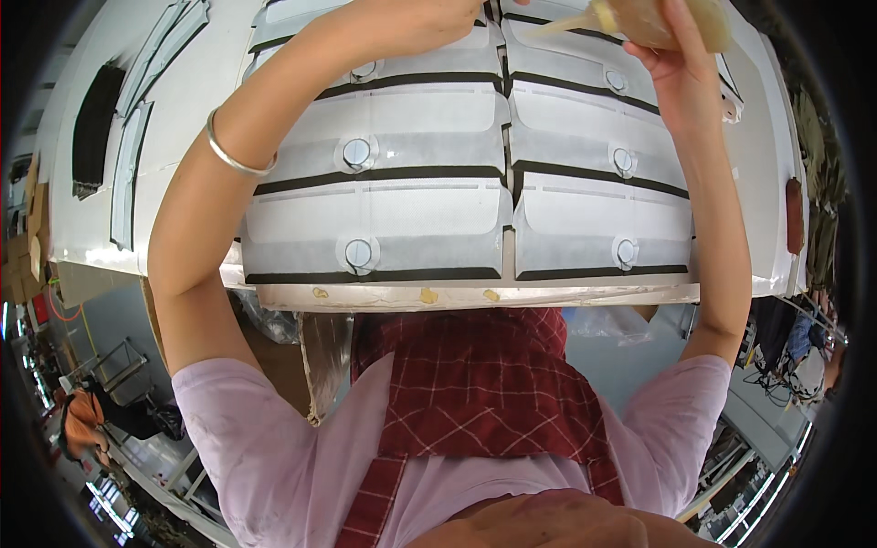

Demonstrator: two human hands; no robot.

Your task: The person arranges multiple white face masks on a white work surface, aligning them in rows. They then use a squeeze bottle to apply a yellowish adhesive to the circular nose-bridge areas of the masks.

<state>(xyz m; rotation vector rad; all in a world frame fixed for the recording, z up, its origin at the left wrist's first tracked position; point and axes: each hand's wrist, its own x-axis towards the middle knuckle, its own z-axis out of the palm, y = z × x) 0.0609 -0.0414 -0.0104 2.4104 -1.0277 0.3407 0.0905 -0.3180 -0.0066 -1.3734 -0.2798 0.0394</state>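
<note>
My right hand (683,78) is closed round a squeeze bottle (653,20) of yellowish, cloudy liquid, tipped so that its pale pointed nozzle lies to the left. My left hand (434,26) is over the far panels at the top edge of the view; its fingertips are mostly cut off, so what they do is hidden. Under both hands lie two columns of whitish-grey panels (429,205) with black edges. Each visible near panel bears a round pale disc (358,253) in a clear ring.
On the white table (82,219), a stack of black strips (96,132) and several grey-blue strips (131,173) lie at left. A dark red-brown tool or block (794,216) sits at the right edge. Yellowish spots mark the front board (548,297). Dark clothes hang at far right.
</note>
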